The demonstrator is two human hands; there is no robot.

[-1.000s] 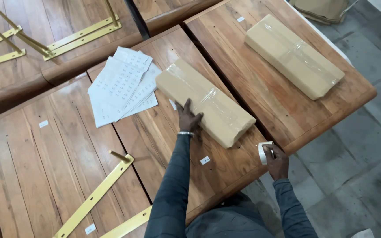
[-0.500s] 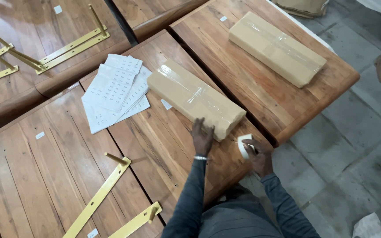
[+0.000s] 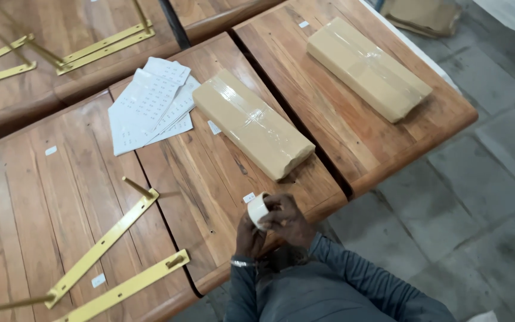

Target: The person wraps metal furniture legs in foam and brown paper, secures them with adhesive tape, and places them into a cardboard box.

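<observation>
A: So where's the tape roll (image 3: 257,209)?

B: Both hands have it, right over the near edge of the middle table (image 3: 210,191), about 6 o'clock from the closer wrapped package (image 3: 251,122). Left hand (image 3: 247,232) is cupped under it, right hand (image 3: 285,219) curled over the top, fingers closed around the roll on both sides.

A: Much room there?

B: Some bare wood between the hands and the package end, which sits near the gap to the next table at 3 o'clock. Stone floor (image 3: 478,197) opens up at 4 o'clock. At 9 o'clock, yellow metal brackets (image 3: 105,250) lie near the table edge.

A: What's the roll look like?

B: Small, white-ish ring, partly hidden by fingers. Paper sheets (image 3: 150,104) sit at 11 o'clock, a second package (image 3: 368,67) at 1 o'clock.
</observation>
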